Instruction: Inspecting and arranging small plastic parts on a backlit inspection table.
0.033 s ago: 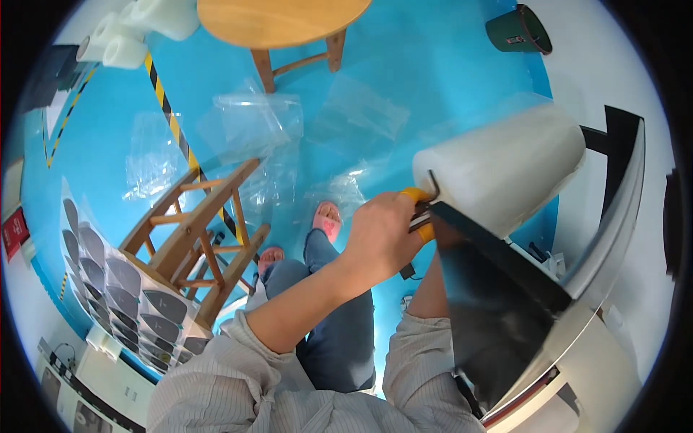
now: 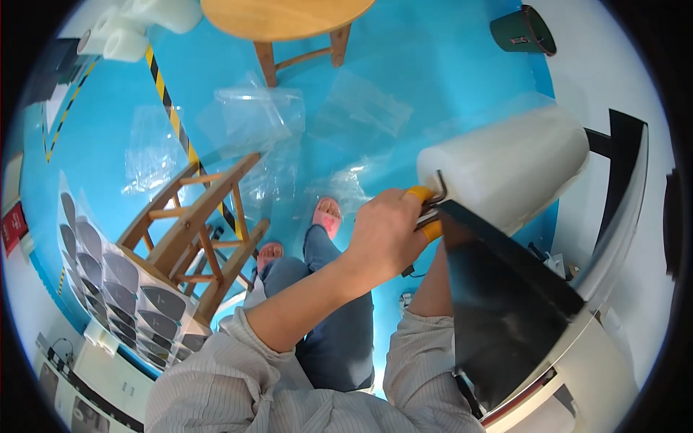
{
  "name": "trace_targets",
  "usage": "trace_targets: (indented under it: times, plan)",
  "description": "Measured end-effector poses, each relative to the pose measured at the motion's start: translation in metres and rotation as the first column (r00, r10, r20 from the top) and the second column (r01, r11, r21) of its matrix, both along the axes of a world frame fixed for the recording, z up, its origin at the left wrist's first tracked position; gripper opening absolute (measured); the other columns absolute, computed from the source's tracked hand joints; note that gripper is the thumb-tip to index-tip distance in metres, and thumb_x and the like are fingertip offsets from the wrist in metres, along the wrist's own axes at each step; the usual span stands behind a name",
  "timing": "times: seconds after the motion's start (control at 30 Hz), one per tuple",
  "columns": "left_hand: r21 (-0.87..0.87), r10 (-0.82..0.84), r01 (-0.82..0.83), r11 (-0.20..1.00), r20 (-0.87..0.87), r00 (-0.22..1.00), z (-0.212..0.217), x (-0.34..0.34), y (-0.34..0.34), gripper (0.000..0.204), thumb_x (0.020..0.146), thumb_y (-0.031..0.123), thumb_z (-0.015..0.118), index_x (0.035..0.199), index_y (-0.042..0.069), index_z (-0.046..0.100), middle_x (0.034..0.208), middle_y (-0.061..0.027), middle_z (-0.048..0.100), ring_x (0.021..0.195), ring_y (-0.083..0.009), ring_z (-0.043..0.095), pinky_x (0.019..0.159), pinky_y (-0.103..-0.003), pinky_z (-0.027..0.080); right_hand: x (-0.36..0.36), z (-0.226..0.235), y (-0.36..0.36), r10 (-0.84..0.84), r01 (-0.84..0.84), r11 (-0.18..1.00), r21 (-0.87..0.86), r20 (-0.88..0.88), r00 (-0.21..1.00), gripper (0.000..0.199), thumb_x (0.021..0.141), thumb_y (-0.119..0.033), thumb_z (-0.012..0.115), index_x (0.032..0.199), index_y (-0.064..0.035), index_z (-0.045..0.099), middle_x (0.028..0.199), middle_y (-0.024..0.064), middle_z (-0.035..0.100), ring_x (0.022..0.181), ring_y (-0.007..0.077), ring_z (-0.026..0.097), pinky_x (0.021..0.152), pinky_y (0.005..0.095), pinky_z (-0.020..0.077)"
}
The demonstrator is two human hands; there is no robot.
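My left hand (image 2: 382, 238) is closed around a yellow-handled tool (image 2: 426, 213), whose metal hook (image 2: 439, 184) meets the end of a large white roll of wrapping film (image 2: 505, 169). The roll lies across the top of a black panel (image 2: 498, 303), which leans on a silver-edged frame (image 2: 613, 252) at the right. My right forearm (image 2: 433, 289) rises behind the left hand; its hand is hidden by the left hand and the panel. My knees and pink slippers (image 2: 326, 215) show below on the blue floor.
A wooden stool (image 2: 195, 224) stands at the left, a round wooden table (image 2: 289, 18) at the top. Clear plastic bags (image 2: 253, 115) lie on the blue floor. Bagged grey pieces (image 2: 123, 281) are lined up at the lower left. There are white rolls (image 2: 123, 36) and a green bin (image 2: 523, 29).
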State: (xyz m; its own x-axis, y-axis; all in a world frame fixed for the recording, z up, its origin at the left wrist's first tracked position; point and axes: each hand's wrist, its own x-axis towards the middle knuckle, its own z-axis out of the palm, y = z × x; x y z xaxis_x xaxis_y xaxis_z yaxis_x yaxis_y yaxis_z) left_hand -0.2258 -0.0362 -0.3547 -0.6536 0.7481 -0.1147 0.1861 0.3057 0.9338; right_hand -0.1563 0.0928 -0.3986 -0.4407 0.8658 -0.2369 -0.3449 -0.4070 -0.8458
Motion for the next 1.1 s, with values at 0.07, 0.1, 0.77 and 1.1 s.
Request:
trace_targets:
  times: [0.07,0.1,0.77,1.1]
  plan:
    - [0.036,0.019,-0.028,0.999,0.231,0.973,-0.001,-0.001,0.004,0.034,0.074,0.023,0.072,0.094,-0.002,0.062,0.077,-0.0187,0.064,0.071,-0.0326,0.062,0.063,-0.039,0.049,0.009,-0.005,0.004,0.014,-0.014,1.0,-0.008,0.034,0.999,0.058,0.096,-0.044,0.037,0.14,-0.0077,0.029,0.141,0.0135,0.036,0.129,0.0275,0.037,0.106,0.0456,0.0317]
    - [0.012,0.032,-0.036,0.999,0.259,0.965,-0.004,-0.005,0.007,0.034,0.074,0.023,0.072,0.094,-0.002,0.062,0.077,-0.0187,0.064,0.071,-0.0326,0.062,0.063,-0.039,0.049,0.012,-0.006,0.006,0.022,-0.022,1.0,-0.009,0.046,0.999,0.058,0.096,-0.045,0.037,0.14,-0.0079,0.029,0.141,0.0135,0.036,0.129,0.0275,0.036,0.106,0.0456,0.0316]
    - [0.002,-0.12,0.161,0.987,0.678,0.726,-0.012,-0.023,0.008,0.041,0.077,0.036,0.072,0.091,-0.002,0.067,0.077,-0.0134,0.066,0.067,-0.0231,0.061,0.064,-0.032,0.048,0.03,0.037,-0.089,0.039,-0.038,0.992,0.122,-0.005,0.999,0.059,0.094,-0.039,0.049,0.14,-0.0076,0.028,0.139,0.0136,0.038,0.129,0.0272,0.038,0.106,0.0442,0.0347]
    - [-0.159,0.25,-0.228,0.96,0.131,0.959,0.022,-0.004,-0.027,0.03,0.079,0.013,0.061,0.102,-0.006,0.058,0.078,-0.0171,0.063,0.074,-0.0313,0.064,0.064,-0.04,0.049,0.019,0.036,-0.096,-0.314,-0.277,0.754,0.595,0.697,0.645,0.055,0.088,-0.003,0.058,0.134,-0.0091,0.028,0.135,0.0107,0.04,0.122,0.0236,0.046,0.099,0.0373,0.0445]
